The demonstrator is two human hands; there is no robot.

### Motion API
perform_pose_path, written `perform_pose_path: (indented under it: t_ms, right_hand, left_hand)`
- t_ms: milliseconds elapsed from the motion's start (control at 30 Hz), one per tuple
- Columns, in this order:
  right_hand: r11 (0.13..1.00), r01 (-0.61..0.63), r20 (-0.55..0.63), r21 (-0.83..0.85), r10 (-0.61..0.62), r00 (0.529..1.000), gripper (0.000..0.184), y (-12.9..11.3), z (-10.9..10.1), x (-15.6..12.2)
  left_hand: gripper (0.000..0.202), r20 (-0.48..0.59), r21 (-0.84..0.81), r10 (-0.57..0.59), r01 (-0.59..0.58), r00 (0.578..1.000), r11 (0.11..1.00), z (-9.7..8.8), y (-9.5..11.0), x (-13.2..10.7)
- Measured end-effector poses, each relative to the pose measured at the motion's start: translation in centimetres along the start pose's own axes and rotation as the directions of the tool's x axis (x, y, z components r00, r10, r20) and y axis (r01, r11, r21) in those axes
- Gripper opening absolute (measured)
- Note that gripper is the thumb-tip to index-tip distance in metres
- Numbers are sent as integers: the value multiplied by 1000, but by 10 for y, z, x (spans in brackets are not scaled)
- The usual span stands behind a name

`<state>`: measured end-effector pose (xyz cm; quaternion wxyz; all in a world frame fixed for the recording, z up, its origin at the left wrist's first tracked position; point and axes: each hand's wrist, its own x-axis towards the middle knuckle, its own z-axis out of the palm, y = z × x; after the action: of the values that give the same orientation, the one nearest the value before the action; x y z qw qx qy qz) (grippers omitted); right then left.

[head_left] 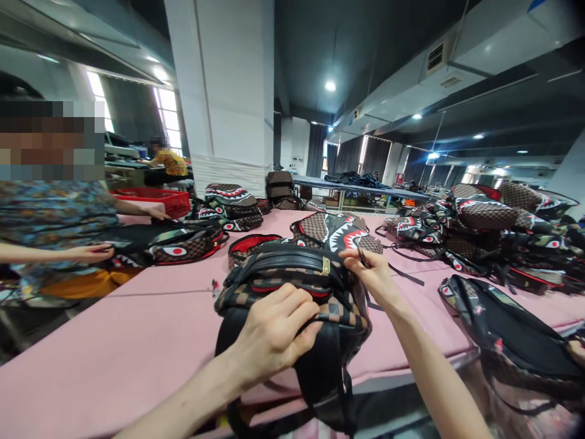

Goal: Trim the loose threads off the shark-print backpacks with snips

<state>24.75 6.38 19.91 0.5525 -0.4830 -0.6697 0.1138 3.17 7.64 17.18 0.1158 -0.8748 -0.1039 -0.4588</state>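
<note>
A brown-and-black checkered backpack (340, 314) with black trim, a red-edged opening and a gold-coloured label lies in front of me, its black straps hanging over the near table edge. My left hand (281, 326) is closed on the near side of the backpack, fingers curled over the fabric below the red-edged opening. At the backpack's upper right corner, my right hand (372, 274) is closed in a pinch around a small, dark, thin tool (363, 257); its exact kind is hard to make out. Right behind lies another backpack (331, 228) with a shark-mouth print.
The pink-covered table (114, 335) stretches to both sides. More backpacks (484, 210) are heaped at the right; a smaller stack (231, 204) stands at the back left. At left a co-worker handles a backpack (183, 247) beside a red crate (159, 198). Another person's hand (578, 349) touches a backpack (507, 323) at right.
</note>
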Motion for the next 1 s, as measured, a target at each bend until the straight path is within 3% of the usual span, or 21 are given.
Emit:
perform_pose_path:
  t_ms: [67, 167, 300, 367, 433, 533, 600, 733, 800, 833, 867, 900, 967, 1000]
  right_hand:
    - [989, 140, 159, -54, -130, 979, 21, -1, 2, 16]
    - [929, 348, 459, -122, -259, 850, 25, -9, 11, 34]
    - [820, 544, 658, -181, -310, 686, 28, -25, 24, 48]
    - [811, 561, 702, -165, -303, 644, 22, -29, 27, 51]
    - [869, 480, 664, -122, -288, 690, 14, -29, 28, 50]
    - [988, 125, 427, 95, -154, 891, 9, -20, 30, 43]
    - [949, -88, 273, 304, 1, 962, 17, -13, 31, 39]
    - [859, -182, 193, 479, 99, 976, 28, -8, 37, 36]
    - [847, -197, 203, 494, 107, 973, 29, -11, 40, 38]
    - [844, -201, 208, 498, 108, 972, 29, -12, 41, 38]
    - [842, -198, 207, 502, 106, 973, 29, -13, 42, 39]
    - [841, -187, 198, 508, 97, 975, 29, -14, 43, 40]
    - [842, -160, 173, 515, 80, 982, 28, -15, 44, 42]
    - [845, -147, 162, 514, 73, 984, 27, -14, 45, 43]
  left_hand:
    - [15, -12, -59, -7, 6, 1000, 998, -5, -4, -5]
    - [18, -20, -125, -82, 78, 996, 989, -12, -11, -13]
    - [21, 8, -148, -116, 116, 993, 982, -18, -17, -20]
    - [20, 6, -148, -119, 118, 993, 982, -18, -18, -21]
    - [19, -3, -153, -108, 107, 994, 982, -18, -18, -23]
    - [16, -17, -149, -80, 77, 997, 986, -19, -18, -28]
    - [15, -36, -125, -53, 48, 998, 991, -23, -15, -31]
    - [13, -187, 65, -29, 41, 982, 997, -39, -9, -21]
    - [13, -288, 139, -158, 205, 944, 969, -46, -14, -1]
    - [17, -277, 137, -268, 314, 923, 939, -48, -19, 13]
    - [22, -201, 116, -384, 411, 901, 904, -48, -26, 28]
    - [26, -15, 95, -482, 481, 876, 872, -47, -34, 42]
    - [29, 394, 55, -516, 541, 760, 839, -42, -50, 68]
    - [31, 519, 55, -492, 548, 698, 835, -38, -57, 78]
